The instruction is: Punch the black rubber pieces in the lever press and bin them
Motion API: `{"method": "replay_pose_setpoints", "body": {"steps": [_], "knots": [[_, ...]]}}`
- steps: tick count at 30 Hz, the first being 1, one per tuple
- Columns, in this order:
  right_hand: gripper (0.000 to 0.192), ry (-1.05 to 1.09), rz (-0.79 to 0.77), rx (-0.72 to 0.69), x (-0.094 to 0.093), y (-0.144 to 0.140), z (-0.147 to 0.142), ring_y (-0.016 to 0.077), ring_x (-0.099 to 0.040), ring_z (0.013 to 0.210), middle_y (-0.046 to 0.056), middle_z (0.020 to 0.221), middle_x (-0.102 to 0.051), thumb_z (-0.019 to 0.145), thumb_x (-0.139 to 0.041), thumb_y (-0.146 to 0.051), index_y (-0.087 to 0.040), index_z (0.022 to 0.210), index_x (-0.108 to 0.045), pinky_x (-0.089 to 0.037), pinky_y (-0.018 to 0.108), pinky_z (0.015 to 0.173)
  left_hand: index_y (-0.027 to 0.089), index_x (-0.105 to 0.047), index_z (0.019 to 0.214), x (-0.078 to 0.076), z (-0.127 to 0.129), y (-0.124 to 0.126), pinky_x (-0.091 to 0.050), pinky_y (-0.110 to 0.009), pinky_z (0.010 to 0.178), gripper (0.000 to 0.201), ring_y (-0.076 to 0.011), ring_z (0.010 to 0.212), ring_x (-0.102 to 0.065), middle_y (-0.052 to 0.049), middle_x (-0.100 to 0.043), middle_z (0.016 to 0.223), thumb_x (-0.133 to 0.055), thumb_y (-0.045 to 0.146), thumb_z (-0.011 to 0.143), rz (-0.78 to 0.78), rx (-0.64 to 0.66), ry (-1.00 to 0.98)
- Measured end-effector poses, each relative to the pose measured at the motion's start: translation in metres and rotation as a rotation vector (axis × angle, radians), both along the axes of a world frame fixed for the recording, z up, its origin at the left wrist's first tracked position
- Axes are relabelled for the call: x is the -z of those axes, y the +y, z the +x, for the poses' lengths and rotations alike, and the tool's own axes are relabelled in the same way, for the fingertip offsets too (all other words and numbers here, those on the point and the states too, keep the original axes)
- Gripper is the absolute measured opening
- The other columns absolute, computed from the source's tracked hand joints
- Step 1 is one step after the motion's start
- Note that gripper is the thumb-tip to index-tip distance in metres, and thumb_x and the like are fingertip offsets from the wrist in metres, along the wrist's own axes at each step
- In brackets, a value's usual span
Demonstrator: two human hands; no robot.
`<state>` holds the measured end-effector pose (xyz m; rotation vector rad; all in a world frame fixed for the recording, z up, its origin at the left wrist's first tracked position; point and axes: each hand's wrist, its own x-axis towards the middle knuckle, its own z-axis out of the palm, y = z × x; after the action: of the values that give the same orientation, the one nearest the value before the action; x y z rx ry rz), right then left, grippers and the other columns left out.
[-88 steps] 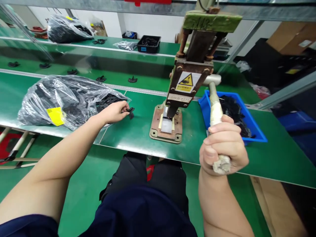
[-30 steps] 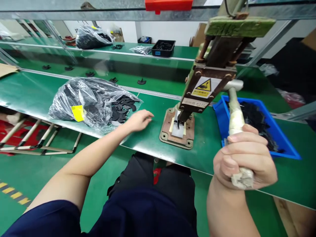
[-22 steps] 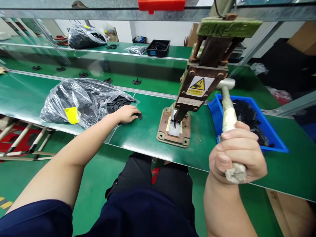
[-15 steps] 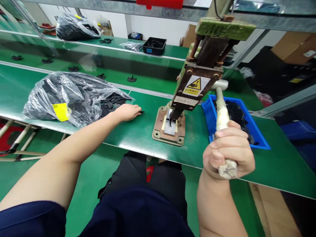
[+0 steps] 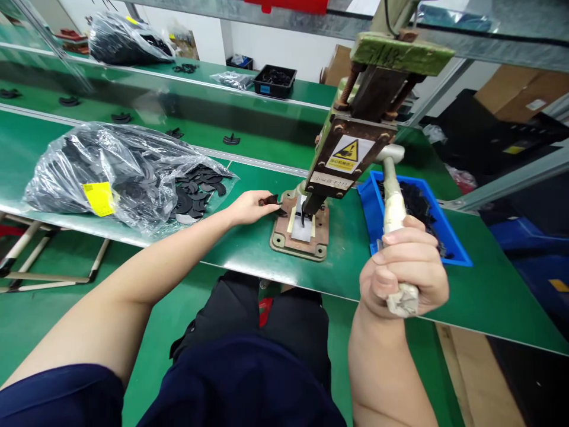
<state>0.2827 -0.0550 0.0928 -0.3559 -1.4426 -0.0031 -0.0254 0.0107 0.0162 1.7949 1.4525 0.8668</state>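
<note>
Pinching a black part (image 5: 272, 200) just left of the press base (image 5: 300, 228), the left hand (image 5: 249, 206) sits nearer; the right hand (image 5: 406, 270) grips the lever (image 5: 391, 198).

Two hands (image 5: 249, 206) (image 5: 406, 270), one press (image 5: 342, 160), one blue bin (image 5: 371, 201), two plastic bags (image 5: 111, 172) (image 5: 122, 38), one black tray (image 5: 274, 80)

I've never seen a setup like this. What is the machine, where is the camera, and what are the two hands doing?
The camera sits on the person's head, looking down at their own arms and a green bench. The machine is a small hand-operated press bolted down on a base plate. The right hand has its grip closed around the press lever. The left hand holds a small black flat part beside the base plate. To the left lies a clear plastic bag of similar black parts; to the right stands a blue bin holding more.
</note>
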Motion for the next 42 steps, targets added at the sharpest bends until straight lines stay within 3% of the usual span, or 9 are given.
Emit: {"method": "replay_pose_setpoints", "body": {"steps": [3,6,12,18,25,35,42], "knots": [[0.036,0.000,-0.004,0.005,0.000,0.000,0.000,0.0154,-0.067,0.076,-0.007,0.061,-0.058,0.085,-0.074,-0.040,-0.024,0.063,-0.051,-0.057,0.056,0.103,0.018,-0.065,0.093,-0.004,0.015,0.001,-0.052,-0.024,0.063,0.029,-0.0157,0.071,-0.069,-0.003,-0.072,0.084,-0.071,0.046,0.096,-0.137,0.045,-0.165],[0.036,-0.008,-0.005,-0.007,0.000,-0.001,0.000,0.0145,-0.067,0.078,-0.007,0.062,-0.058,0.086,-0.074,-0.037,-0.023,0.064,-0.050,-0.055,0.054,0.104,0.019,-0.060,0.095,-0.012,0.029,0.003,-0.053,-0.024,0.058,0.023,-0.0150,0.064,-0.070,-0.004,-0.072,0.082,-0.073,0.038,0.098,-0.251,0.107,-0.180],[0.035,-0.016,-0.022,-0.016,0.000,-0.002,0.000,0.0151,-0.067,0.080,-0.007,0.064,-0.058,0.087,-0.074,-0.036,-0.024,0.065,-0.050,-0.054,0.055,0.106,0.019,-0.059,0.089,-0.016,0.045,0.014,-0.048,-0.020,0.053,0.027,-0.0123,0.060,-0.067,0.000,-0.070,0.070,-0.081,0.033,0.093,-0.260,0.034,-0.196],[0.035,-0.007,-0.026,-0.016,0.000,-0.003,0.000,0.0155,-0.066,0.080,-0.006,0.063,-0.057,0.087,-0.074,-0.039,-0.024,0.064,-0.052,-0.054,0.054,0.106,0.018,-0.057,0.082,-0.010,0.049,0.015,-0.045,-0.020,0.052,0.032,-0.0103,0.055,-0.061,0.001,-0.066,0.065,-0.082,0.034,0.093,-0.282,0.034,-0.336],[0.037,-0.005,-0.024,-0.005,0.001,-0.001,0.001,0.0166,-0.065,0.077,-0.006,0.061,-0.057,0.086,-0.075,-0.040,-0.025,0.062,-0.052,-0.055,0.055,0.104,0.017,-0.058,0.085,-0.007,0.047,0.023,-0.048,-0.020,0.052,0.034,-0.0098,0.056,-0.061,0.001,-0.066,0.069,-0.086,0.036,0.089,-0.277,0.097,-0.337],[0.040,0.047,-0.041,0.037,-0.001,-0.002,-0.004,0.0161,-0.063,0.072,-0.006,0.056,-0.050,0.086,-0.075,-0.044,-0.026,0.060,-0.051,-0.059,0.052,0.102,0.018,-0.056,0.083,-0.010,0.043,0.039,-0.057,-0.022,0.052,0.040,-0.0112,0.052,-0.066,0.000,-0.067,0.065,-0.090,0.038,0.087,-0.474,0.134,-0.306],[0.037,0.045,-0.016,0.018,0.001,0.000,-0.002,0.0159,-0.064,0.071,-0.007,0.056,-0.051,0.082,-0.077,-0.042,-0.027,0.061,-0.051,-0.059,0.052,0.101,0.018,-0.059,0.083,-0.018,0.048,0.038,-0.057,-0.021,0.052,0.040,-0.0135,0.051,-0.069,-0.001,-0.068,0.062,-0.093,0.037,0.084,-0.581,0.059,-0.284]]}}
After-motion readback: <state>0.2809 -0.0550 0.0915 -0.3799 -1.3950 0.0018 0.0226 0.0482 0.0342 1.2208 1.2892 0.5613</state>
